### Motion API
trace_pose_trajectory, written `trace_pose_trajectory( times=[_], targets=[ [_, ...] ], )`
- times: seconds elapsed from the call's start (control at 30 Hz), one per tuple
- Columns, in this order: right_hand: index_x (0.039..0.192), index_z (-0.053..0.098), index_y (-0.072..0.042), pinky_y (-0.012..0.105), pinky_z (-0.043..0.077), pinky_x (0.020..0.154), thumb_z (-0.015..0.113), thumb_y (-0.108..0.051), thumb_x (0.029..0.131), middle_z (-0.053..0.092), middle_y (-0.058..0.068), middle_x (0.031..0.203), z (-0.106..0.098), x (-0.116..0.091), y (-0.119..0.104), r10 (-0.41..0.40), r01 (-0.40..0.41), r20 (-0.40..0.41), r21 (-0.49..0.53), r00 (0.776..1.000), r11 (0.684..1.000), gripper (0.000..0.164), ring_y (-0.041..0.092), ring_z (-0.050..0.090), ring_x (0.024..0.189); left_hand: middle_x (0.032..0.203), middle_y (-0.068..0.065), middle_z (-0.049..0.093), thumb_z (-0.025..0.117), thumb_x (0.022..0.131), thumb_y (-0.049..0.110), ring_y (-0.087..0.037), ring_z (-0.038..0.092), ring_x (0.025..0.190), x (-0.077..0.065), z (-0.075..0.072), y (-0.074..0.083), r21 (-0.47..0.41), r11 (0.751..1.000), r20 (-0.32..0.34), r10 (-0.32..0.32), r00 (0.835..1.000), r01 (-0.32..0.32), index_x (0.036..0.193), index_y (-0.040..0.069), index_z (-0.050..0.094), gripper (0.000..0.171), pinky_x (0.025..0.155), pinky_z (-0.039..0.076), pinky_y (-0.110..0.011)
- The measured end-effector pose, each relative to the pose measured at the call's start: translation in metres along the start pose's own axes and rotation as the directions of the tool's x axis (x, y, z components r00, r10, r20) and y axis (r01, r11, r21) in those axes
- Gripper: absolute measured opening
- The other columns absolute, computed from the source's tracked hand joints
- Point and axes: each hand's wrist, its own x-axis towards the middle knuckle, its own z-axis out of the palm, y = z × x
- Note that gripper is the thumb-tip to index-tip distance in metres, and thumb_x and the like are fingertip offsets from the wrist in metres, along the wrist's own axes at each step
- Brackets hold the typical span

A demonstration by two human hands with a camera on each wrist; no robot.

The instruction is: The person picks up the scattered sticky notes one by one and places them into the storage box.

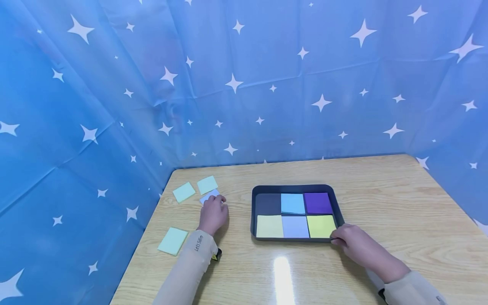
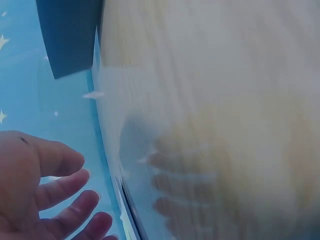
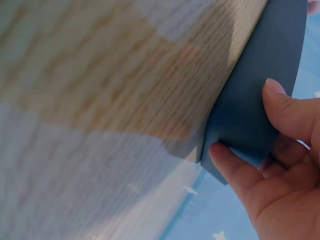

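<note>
My left hand [image 1: 214,214] is over a lavender sticky note [image 1: 209,195] on the table's left side and hides part of it. In the left wrist view, that hand [image 2: 55,195] has its fingers loosely bent, with nothing seen between them. My right hand [image 1: 360,248] grips the near right corner of a dark tray [image 1: 289,188]. The right wrist view shows thumb and fingers of this hand [image 3: 285,160] on the tray's wall [image 3: 250,90]. Inside lie blue [image 1: 292,203], purple [image 1: 318,203], cream [image 1: 269,226], lavender [image 1: 295,227] and yellow [image 1: 321,226] notes. The far left place is dark.
Two pale green notes [image 1: 184,192] [image 1: 207,185] lie beyond the left hand. Another pale green note [image 1: 173,241] is nearer, left of the forearm. A blue starry curtain [image 1: 267,106] borders the wooden table [image 1: 400,195] at the back and left.
</note>
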Motion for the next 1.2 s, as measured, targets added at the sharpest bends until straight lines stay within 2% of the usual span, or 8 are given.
trace_pose_trajectory(
  times=[0.13, 0.27, 0.43, 0.63, 0.77, 1.2],
  targets=[
    [0.072, 0.066, -0.021, 0.027, 0.048, 0.062, 0.076, -0.003, 0.085, 0.057, -0.015, 0.071, -0.001, 0.001, -0.001, 0.007, -0.007, 0.014, 0.001, 1.000, 1.000, 0.024, 0.000, 0.048, 0.069, 0.114, -0.014, 0.063, 0.059, 0.100, 0.014, -0.036, 0.059, 0.102, 0.006, -0.001, -0.009, 0.036, 0.999, -0.033, -0.011, 0.999, 0.012, 0.114, 0.011, 0.068, 0.017, 0.079, 0.050, -0.050],
    [0.071, 0.065, -0.021, 0.027, 0.048, 0.062, 0.076, -0.003, 0.085, 0.056, -0.016, 0.071, -0.001, 0.001, -0.002, 0.011, -0.011, 0.013, 0.001, 1.000, 1.000, 0.025, 0.000, 0.048, 0.069, 0.118, -0.016, 0.063, 0.059, 0.100, 0.012, -0.038, 0.059, 0.107, 0.013, -0.002, -0.017, 0.048, 0.998, -0.042, -0.046, 0.998, 0.048, 0.114, 0.012, 0.069, 0.017, 0.084, 0.050, -0.053],
    [0.071, 0.064, -0.022, 0.027, 0.048, 0.062, 0.076, -0.004, 0.085, 0.056, -0.016, 0.070, -0.001, 0.001, -0.002, -0.006, 0.007, 0.003, -0.007, 1.000, 1.000, 0.026, 0.000, 0.048, 0.069, 0.124, -0.018, 0.061, 0.057, 0.101, 0.016, -0.039, 0.057, 0.114, 0.017, -0.007, -0.023, 0.045, 0.995, -0.009, -0.091, 0.996, 0.092, 0.121, 0.011, 0.067, 0.023, 0.088, 0.049, -0.056],
    [0.072, 0.065, -0.022, 0.026, 0.049, 0.062, 0.077, -0.004, 0.084, 0.057, -0.017, 0.071, -0.001, 0.000, -0.001, -0.019, 0.019, -0.009, -0.012, 1.000, 1.000, 0.024, -0.001, 0.050, 0.069, 0.132, -0.022, 0.058, 0.063, 0.099, 0.024, -0.041, 0.055, 0.120, 0.021, -0.011, -0.028, 0.044, 0.991, 0.031, -0.130, 0.991, 0.129, 0.133, 0.008, 0.063, 0.038, 0.093, 0.048, -0.059],
    [0.071, 0.065, -0.022, 0.026, 0.048, 0.061, 0.077, -0.004, 0.084, 0.056, -0.017, 0.071, -0.001, 0.000, -0.001, -0.020, 0.020, -0.006, -0.010, 1.000, 1.000, 0.025, -0.001, 0.049, 0.069, 0.135, -0.024, 0.056, 0.067, 0.096, 0.025, -0.043, 0.054, 0.121, 0.027, -0.012, -0.033, 0.047, 0.990, 0.057, -0.132, 0.990, 0.130, 0.137, 0.007, 0.061, 0.045, 0.094, 0.048, -0.061],
    [0.074, 0.068, -0.020, 0.027, 0.051, 0.063, 0.077, -0.005, 0.084, 0.061, -0.016, 0.073, 0.000, 0.001, -0.001, -0.022, 0.021, -0.013, -0.022, 1.000, 1.000, 0.020, 0.000, 0.053, 0.070, 0.139, -0.026, 0.053, 0.072, 0.094, 0.027, -0.048, 0.051, 0.125, 0.039, -0.011, -0.041, 0.046, 0.988, 0.118, -0.151, 0.981, 0.147, 0.139, 0.012, 0.059, 0.049, 0.096, 0.046, -0.064]
  ],
)
